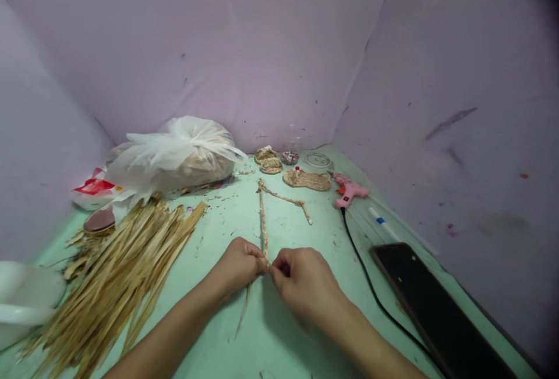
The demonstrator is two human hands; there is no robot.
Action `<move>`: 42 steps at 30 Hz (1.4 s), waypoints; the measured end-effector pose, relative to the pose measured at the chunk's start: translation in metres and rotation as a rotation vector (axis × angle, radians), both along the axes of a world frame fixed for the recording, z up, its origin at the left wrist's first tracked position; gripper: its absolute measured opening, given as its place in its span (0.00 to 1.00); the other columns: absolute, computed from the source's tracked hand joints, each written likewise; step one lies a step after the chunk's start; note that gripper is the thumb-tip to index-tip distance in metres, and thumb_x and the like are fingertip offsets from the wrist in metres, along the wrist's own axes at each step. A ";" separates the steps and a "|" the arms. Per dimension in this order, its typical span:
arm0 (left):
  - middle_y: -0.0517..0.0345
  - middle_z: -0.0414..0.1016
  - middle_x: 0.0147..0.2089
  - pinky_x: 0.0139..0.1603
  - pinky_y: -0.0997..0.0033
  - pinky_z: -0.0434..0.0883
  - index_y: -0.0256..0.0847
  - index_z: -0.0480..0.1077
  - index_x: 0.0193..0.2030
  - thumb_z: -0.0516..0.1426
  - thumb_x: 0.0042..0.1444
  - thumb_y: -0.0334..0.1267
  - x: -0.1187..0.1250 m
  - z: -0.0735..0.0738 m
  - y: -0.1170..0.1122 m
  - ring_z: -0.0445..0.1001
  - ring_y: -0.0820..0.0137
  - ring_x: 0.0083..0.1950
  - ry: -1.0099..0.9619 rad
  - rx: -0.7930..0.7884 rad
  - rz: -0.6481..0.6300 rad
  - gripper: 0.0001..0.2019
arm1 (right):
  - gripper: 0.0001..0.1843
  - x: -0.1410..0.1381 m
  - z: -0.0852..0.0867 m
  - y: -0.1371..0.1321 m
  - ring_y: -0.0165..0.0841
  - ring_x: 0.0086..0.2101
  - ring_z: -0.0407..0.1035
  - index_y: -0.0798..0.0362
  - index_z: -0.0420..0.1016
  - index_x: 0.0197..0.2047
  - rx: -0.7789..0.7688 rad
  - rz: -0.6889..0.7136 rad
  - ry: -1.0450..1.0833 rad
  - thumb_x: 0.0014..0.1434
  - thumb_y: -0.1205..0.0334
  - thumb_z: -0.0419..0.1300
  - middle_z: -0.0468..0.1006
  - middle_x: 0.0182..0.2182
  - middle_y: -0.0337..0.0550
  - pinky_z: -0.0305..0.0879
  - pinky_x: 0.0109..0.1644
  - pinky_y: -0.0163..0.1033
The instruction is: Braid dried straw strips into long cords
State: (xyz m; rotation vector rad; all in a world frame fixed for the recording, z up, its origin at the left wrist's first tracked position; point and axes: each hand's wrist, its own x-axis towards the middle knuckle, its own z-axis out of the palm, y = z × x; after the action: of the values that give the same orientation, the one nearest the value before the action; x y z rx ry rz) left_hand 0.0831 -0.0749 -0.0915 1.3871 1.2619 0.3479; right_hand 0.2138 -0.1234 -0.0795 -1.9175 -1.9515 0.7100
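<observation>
A thin braid of dried plant fibre runs up the middle of the green table, bends at its far end and comes back to the right. My left hand pinches its near end, fingers closed. Close beside it, my right hand also pinches at the near end, thumb against forefinger. The fingertips of both hands almost meet there and hide the exact spot held. A loose strand hangs down below my left hand onto the table.
Dried leaf strips lie at left, before a stuffed white plastic bag. Woven soles and a bead cup sit at the back. At right are a pink glue gun, its black cord, a white pen and a phone.
</observation>
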 end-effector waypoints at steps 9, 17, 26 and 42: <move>0.66 0.50 0.08 0.16 0.76 0.42 0.37 0.57 0.09 0.48 0.33 0.29 -0.001 0.002 -0.002 0.44 0.82 0.13 -0.091 -0.135 0.031 0.07 | 0.12 -0.037 -0.021 -0.026 0.38 0.25 0.69 0.58 0.73 0.33 0.089 0.324 -0.290 0.43 0.72 0.53 0.76 0.28 0.51 0.43 0.22 0.38; 0.66 0.52 0.12 0.20 0.76 0.44 0.36 0.59 0.13 0.51 0.34 0.33 -0.006 -0.002 0.001 0.47 0.81 0.17 -0.158 -0.095 -0.077 0.05 | 0.11 -0.005 0.002 -0.010 0.30 0.23 0.65 0.53 0.70 0.24 0.220 0.042 0.120 0.52 0.58 0.51 0.74 0.21 0.40 0.52 0.26 0.33; 0.66 0.53 0.13 0.20 0.76 0.42 0.36 0.60 0.16 0.49 0.34 0.32 -0.006 0.003 0.000 0.45 0.81 0.17 -0.132 -0.104 -0.107 0.03 | 0.09 -0.003 -0.029 0.017 0.27 0.21 0.63 0.55 0.66 0.35 -0.297 -0.147 0.784 0.51 0.63 0.50 0.69 0.21 0.38 0.57 0.24 0.32; 0.61 0.57 0.16 0.23 0.74 0.51 0.38 0.65 0.17 0.49 0.42 0.37 -0.007 0.011 -0.006 0.55 0.75 0.21 0.524 0.360 -0.197 0.09 | 0.03 -0.003 -0.038 0.021 0.22 0.17 0.55 0.56 0.64 0.22 -0.265 -0.124 0.793 0.45 0.69 0.53 0.67 0.15 0.36 0.49 0.22 0.30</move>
State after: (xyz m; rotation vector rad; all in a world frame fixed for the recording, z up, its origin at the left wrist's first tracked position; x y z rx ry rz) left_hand 0.0760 -0.0811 -0.0800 1.9821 1.5134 0.0728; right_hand 0.2104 -0.1021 -0.1178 -1.5051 -1.2767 1.4675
